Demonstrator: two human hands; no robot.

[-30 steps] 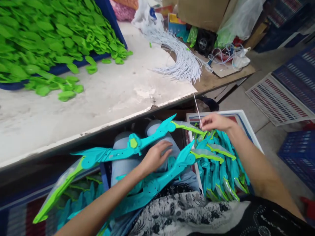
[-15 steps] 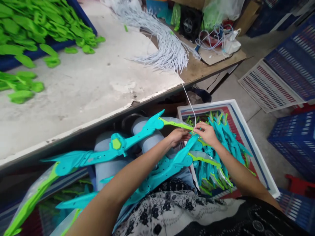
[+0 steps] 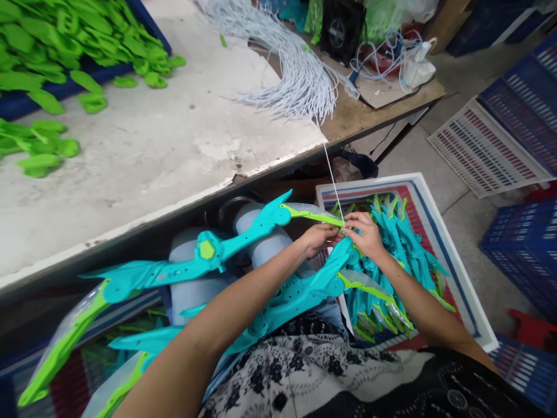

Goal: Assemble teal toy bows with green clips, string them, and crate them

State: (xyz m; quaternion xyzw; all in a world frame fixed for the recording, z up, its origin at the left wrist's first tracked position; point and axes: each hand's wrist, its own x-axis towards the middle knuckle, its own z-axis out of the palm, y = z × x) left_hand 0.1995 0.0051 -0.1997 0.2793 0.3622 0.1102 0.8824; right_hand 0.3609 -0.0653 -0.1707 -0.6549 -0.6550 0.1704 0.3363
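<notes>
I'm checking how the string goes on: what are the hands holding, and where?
Both hands, left hand and right hand, pinch the white string at its lower end, at the toy bow's green tip.

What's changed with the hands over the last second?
The left hand moved off the lap up to the bow tip, meeting the right hand, which keeps pinching the white string. The bow across the knees and the bin of bows stayed put.
</notes>
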